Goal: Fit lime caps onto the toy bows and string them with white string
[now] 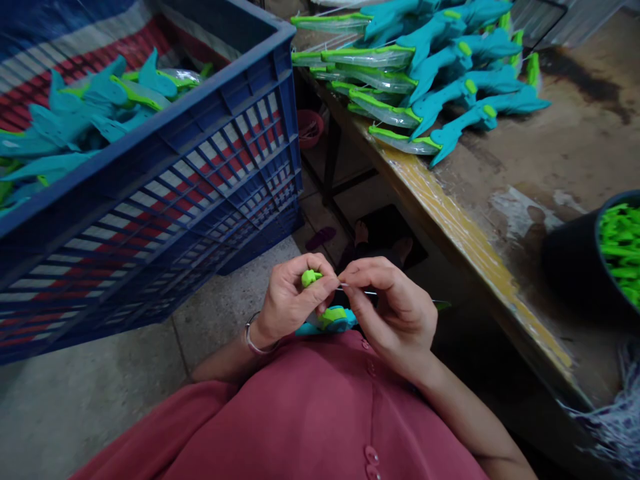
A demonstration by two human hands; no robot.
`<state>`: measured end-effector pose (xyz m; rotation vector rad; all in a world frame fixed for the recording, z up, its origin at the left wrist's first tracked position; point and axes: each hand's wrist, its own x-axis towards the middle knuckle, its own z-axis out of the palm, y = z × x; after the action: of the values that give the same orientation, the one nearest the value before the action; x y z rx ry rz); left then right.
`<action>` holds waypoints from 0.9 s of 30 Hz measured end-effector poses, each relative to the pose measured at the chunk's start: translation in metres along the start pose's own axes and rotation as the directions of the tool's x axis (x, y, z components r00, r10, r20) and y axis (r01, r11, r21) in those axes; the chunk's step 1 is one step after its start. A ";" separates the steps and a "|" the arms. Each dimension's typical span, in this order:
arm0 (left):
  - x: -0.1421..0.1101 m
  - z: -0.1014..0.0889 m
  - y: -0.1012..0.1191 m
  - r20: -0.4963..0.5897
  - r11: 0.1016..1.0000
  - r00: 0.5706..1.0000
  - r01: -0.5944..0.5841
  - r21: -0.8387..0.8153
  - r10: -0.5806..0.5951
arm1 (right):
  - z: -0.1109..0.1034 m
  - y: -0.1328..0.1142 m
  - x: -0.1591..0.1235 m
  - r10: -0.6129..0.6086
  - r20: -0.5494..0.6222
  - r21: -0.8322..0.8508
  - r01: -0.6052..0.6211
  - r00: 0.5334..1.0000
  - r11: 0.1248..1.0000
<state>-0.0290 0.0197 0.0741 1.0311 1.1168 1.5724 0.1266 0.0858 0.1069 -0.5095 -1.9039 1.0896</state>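
My left hand [293,300] is closed round a small bright green plastic piece [311,277], held between thumb and fingers just above my lap. My right hand [393,307] pinches a thin pale string or wire [373,292] that runs from that piece off to the right. Under both hands a teal and green plastic toy part [327,320] lies against my red shirt. The two hands touch at the fingertips.
A blue crate [165,173] at my left holds several teal and green toy parts. On the worn wooden table [500,220] at my right lies a pile of assembled teal and green toys [430,73]. A dark tub [575,267] of green pieces stands at the far right.
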 end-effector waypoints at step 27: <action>-0.001 -0.004 -0.001 -0.023 0.996 0.996 0.081 -0.032 -0.082 | 0.006 0.004 -0.003 -0.152 0.025 -0.361 0.150 0.988 0.921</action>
<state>-0.0326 0.0186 0.0721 0.9369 1.1341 1.5367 0.1226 0.0830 0.1009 -0.5546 -2.1144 0.6374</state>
